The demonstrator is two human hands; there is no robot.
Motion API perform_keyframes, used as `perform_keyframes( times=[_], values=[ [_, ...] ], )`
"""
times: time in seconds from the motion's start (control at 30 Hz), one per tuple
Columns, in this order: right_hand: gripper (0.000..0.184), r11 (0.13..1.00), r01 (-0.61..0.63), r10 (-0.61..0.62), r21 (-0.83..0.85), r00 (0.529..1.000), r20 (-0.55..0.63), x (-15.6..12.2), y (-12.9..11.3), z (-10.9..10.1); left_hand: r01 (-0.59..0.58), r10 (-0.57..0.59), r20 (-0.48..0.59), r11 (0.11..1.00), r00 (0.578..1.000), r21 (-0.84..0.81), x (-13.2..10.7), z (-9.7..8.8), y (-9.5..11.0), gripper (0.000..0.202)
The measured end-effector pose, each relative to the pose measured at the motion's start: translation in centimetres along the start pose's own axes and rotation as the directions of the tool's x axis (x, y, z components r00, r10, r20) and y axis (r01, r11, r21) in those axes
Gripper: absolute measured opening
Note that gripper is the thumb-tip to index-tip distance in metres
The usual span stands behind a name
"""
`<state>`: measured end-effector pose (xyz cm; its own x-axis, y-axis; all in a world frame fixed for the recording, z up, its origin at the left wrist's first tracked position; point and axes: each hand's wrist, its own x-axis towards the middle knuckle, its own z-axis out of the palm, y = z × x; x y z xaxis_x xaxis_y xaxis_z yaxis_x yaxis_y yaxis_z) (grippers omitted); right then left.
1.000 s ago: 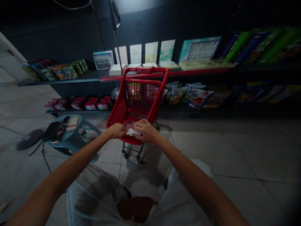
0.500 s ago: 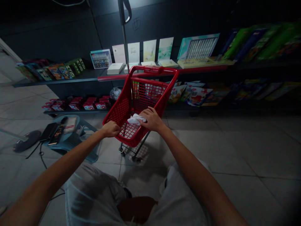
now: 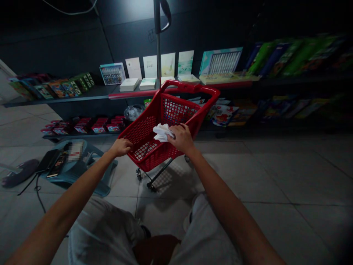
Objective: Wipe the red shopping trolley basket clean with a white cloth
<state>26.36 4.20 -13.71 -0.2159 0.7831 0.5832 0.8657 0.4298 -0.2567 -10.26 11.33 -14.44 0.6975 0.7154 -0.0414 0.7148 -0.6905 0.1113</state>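
A small red plastic shopping cart [image 3: 143, 130] stands on the tiled floor in front of my knees, turned at an angle. My left hand [image 3: 121, 147] grips the cart's near left rim with fingers curled over it. My right hand [image 3: 182, 138] holds a crumpled white cloth [image 3: 161, 131] and presses it against the cart's right side rim. The cart's red handle [image 3: 190, 87] is at the far end, toward the shelves.
Dark shelves [image 3: 82, 95] with books, cards and boxed goods run along the back wall. A metal pole [image 3: 158, 40] rises behind the cart. A blue-grey plastic stool [image 3: 82, 167] with phones on it sits at the left, with cables on the floor.
The cart has swung so its near end points left. My right hand moved with the cloth from the near rim up along the right side rim. My left hand slid left on the rim.
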Motion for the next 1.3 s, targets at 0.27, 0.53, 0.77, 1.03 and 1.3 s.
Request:
perform_keyframes(
  times=[0.27, 0.53, 0.77, 1.03, 1.3],
  values=[
    [0.023, 0.997, -0.049, 0.049, -0.067, 0.999, 0.000, -0.5, -2.0, 1.3, 0.030, -0.037, -0.026, 0.973, 0.999, -0.227, 1.9, 0.9, 9.8, 0.043],
    [0.021, 0.998, -0.036, 0.036, -0.042, 0.999, -0.010, -1.0, -1.5, 0.5, -0.056, 0.048, -0.121, 0.996, 0.991, -0.067, 1.2, 1.5, 14.3, 0.030],
    [0.027, 0.997, -0.072, 0.071, 0.000, 0.992, -0.109, -0.4, 1.4, -1.2, -0.015, 0.002, -0.114, 0.993, 0.994, -0.117, 1.0, 0.9, 10.8, 0.039],
    [0.029, 0.965, -0.250, 0.205, -0.083, 0.912, -0.355, -0.8, 5.2, -4.3, 0.104, -0.104, 0.003, 0.994, 0.995, -0.041, 1.3, 0.2, 7.7, 0.060],
    [0.044, 0.930, -0.363, 0.330, 0.050, 0.772, -0.543, -1.7, 7.1, -5.5, 0.225, -0.215, 0.148, 0.973, 0.965, -0.053, 3.0, -0.7, 7.3, 0.084]
  ],
)
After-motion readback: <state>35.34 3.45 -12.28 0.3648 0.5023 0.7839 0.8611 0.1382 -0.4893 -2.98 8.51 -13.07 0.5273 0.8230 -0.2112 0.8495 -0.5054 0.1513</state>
